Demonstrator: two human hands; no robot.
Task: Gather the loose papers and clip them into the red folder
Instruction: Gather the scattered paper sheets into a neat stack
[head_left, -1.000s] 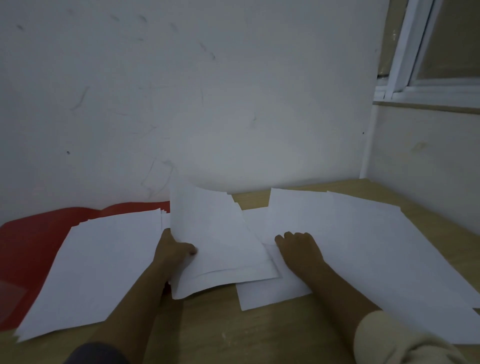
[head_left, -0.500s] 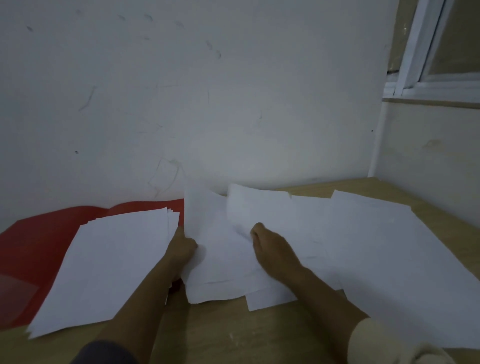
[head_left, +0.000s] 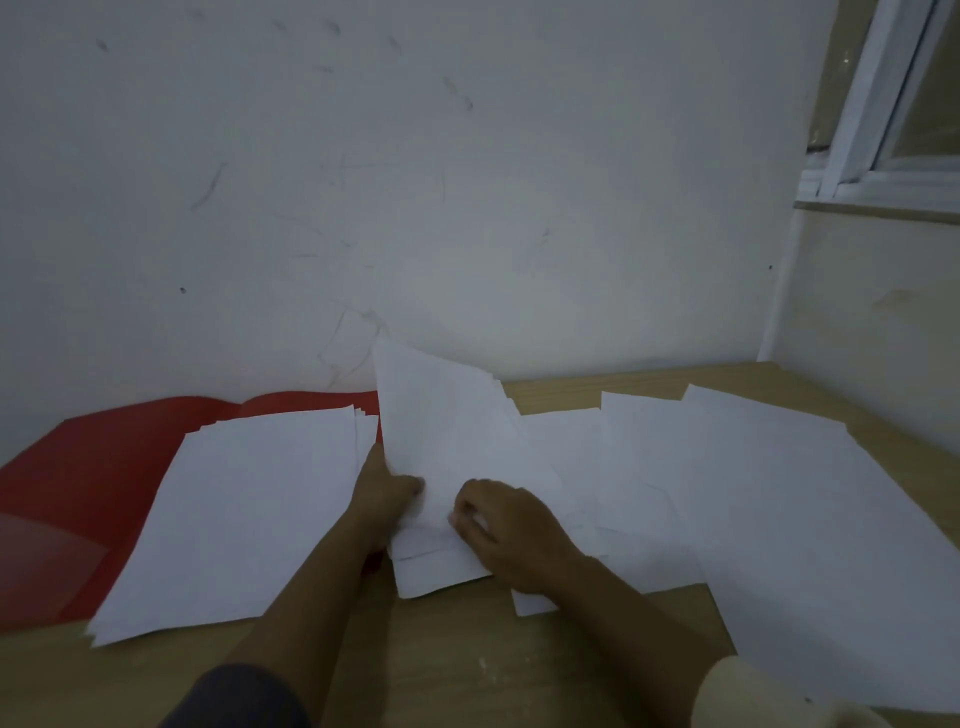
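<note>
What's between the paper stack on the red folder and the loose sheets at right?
Head view: a tilted bundle of white paper sheets, held by left hand and right hand.

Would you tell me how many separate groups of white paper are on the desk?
3: a stack on the red folder at left; a bundle held by the left hand and right hand, centre; overlapping loose sheets at right. More sheets may be hidden underneath.

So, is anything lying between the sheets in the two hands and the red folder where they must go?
Nothing visible blocks the way. The left hand and the right hand grip the sheets just beside the open red folder. Only a stack of paper already lies on it.
</note>
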